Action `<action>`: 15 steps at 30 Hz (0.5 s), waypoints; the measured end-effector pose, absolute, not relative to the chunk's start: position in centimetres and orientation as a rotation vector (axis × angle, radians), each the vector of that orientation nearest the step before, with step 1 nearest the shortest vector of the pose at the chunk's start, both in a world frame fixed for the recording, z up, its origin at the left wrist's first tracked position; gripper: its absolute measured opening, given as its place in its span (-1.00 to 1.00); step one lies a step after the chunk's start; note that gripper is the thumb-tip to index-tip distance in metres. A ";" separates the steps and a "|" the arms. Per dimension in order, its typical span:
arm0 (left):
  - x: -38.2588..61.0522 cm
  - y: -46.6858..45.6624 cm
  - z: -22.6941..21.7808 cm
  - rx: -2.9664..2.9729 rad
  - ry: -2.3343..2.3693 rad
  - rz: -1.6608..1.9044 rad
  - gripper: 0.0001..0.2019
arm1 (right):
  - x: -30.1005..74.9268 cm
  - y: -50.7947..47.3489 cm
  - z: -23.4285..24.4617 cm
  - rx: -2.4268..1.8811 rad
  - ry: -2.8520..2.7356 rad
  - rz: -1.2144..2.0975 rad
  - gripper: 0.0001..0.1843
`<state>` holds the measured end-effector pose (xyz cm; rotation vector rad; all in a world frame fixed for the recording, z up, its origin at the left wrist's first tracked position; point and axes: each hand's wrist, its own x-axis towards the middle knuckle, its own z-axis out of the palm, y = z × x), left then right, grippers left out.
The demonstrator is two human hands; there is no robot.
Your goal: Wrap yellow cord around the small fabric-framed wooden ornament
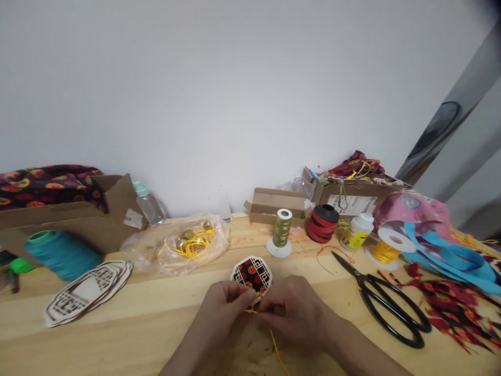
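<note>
At the front middle of the table, a small wooden ornament (252, 272) with cut-out lattice edges and dark flowered cloth lies beyond my fingers. A yellow cord (277, 351) runs at its near edge and trails down toward me. My left hand (224, 308) is closed, thumb and forefinger pinching the cord by the ornament's lower edge. My right hand (293, 308) is closed too, its fingertips pinching the same cord just to the right. The cord between the two hands is partly hidden by the fingers.
Large black scissors (385, 300) and cloth scraps (450, 305) lie to the right. Spools of olive thread (282, 230), red cord (322, 224) and yellow cord (387, 250) stand behind. Leftward are stacked wooden cut-outs (88, 292), a blue thread cone (62, 255) and a plastic bag (195, 243).
</note>
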<state>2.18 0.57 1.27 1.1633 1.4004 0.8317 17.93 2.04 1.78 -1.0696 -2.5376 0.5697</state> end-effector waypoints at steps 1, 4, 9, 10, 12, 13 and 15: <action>2.2 0.6 1.4 1.143 1.410 0.828 -0.76 | 18.1 2.2 1.8 -1.074 -2.534 0.575 -0.89; 2.1 0.5 1.6 1.080 1.453 0.810 -0.75 | 18.6 2.4 1.9 -1.096 -2.495 0.568 -0.91; 1.8 0.7 1.6 1.021 1.420 0.789 -0.76 | 19.2 2.5 2.4 -1.091 -2.480 0.590 -0.91; 1.7 0.7 1.6 1.013 1.411 0.794 -0.77 | 19.3 2.5 2.5 -1.088 -2.485 0.604 -0.90; 1.6 0.8 1.6 0.981 1.390 0.802 -0.78 | 19.5 2.5 2.7 -1.084 -2.493 0.624 -0.89; 1.5 0.8 1.6 0.956 1.381 0.796 -0.79 | 19.6 2.5 2.7 -1.081 -2.495 0.633 -0.89; 1.5 0.8 1.5 0.914 1.363 0.776 -0.79 | 19.8 2.5 2.9 -1.070 -2.499 0.666 -0.90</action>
